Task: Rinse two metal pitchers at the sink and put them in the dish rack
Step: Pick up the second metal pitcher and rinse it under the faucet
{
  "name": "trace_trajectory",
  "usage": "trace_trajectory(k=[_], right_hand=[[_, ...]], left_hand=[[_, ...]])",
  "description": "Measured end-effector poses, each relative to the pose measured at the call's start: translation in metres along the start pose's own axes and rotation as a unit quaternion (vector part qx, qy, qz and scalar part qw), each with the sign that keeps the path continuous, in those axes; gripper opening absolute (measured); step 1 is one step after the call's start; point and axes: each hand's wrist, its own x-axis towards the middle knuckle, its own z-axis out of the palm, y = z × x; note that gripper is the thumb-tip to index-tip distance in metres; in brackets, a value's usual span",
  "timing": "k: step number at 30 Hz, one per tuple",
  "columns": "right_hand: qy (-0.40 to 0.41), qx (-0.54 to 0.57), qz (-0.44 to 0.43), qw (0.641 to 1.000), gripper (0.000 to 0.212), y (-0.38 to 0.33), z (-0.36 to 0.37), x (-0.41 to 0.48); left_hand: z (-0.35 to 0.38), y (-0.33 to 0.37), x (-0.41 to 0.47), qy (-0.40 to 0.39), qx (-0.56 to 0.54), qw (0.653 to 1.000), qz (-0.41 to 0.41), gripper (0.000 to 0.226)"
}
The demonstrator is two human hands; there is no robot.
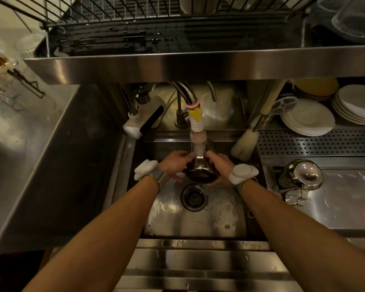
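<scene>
A dark, shiny metal pitcher [200, 172] hangs over the sink [219, 216], right under the tap's nozzle [196, 127], with water running onto it. My left hand [175, 163] grips its left side and my right hand [218, 165] grips its right side. A second metal pitcher [301, 174] lies on its side on the counter to the right of the sink. The wire dish rack [135, 20] sits on the steel shelf above the sink.
The sink drain [194, 197] is just below the held pitcher. A bottle brush [244, 144] leans at the sink's back right. White plates [308, 118] are stacked on the perforated shelf [316, 143]. Clear glassware [2, 66] stands on the left counter.
</scene>
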Motion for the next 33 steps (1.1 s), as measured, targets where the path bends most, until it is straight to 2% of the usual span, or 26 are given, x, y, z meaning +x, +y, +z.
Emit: trace_trajectory(k=[2,3,10,14,17,22,25,29,31,33], right_hand=[[-0.008,0.005,0.008,1.0,0.034,-0.005,0.003,-0.006],[-0.012,0.008,0.009,1.0,0.028,-0.005,0.004,-0.007],[-0.018,-0.005,-0.01,1.0,0.024,-0.012,0.004,-0.007],[-0.015,0.011,-0.014,1.0,0.034,-0.013,0.005,-0.004],[-0.019,0.028,-0.005,0.999,0.043,-0.009,0.007,-0.002],[-0.004,0.025,-0.004,1.0,0.037,-0.008,0.009,-0.005],[0.032,-0.025,-0.063,0.997,0.036,-0.014,0.007,-0.002],[0.131,0.045,-0.137,0.981,0.033,-0.021,0.003,0.001],[0.133,0.073,-0.141,0.978,0.033,-0.023,0.006,0.004],[0.132,0.062,-0.139,0.98,0.042,-0.024,0.013,0.008]], left_hand=[[-0.001,0.0,0.001,0.006,-0.005,1.0,-0.001,0.043],[-0.001,0.0,0.0,0.01,-0.008,1.0,-0.003,0.043],[-0.004,0.0,-0.001,0.013,-0.029,0.999,-0.015,0.052],[-0.001,0.001,0.0,-0.006,-0.073,0.997,-0.029,0.059],[0.001,0.004,-0.002,-0.021,-0.113,0.992,-0.055,0.054],[0.0,0.004,-0.004,-0.021,-0.153,0.987,-0.049,0.054],[0.0,0.004,0.0,0.022,-0.109,0.993,-0.044,0.062],[0.003,0.009,0.002,0.106,-0.014,0.994,-0.027,0.056],[0.006,0.008,0.003,0.141,0.05,0.989,-0.02,0.067],[0.007,0.009,-0.001,0.153,0.081,0.985,-0.005,0.075]])
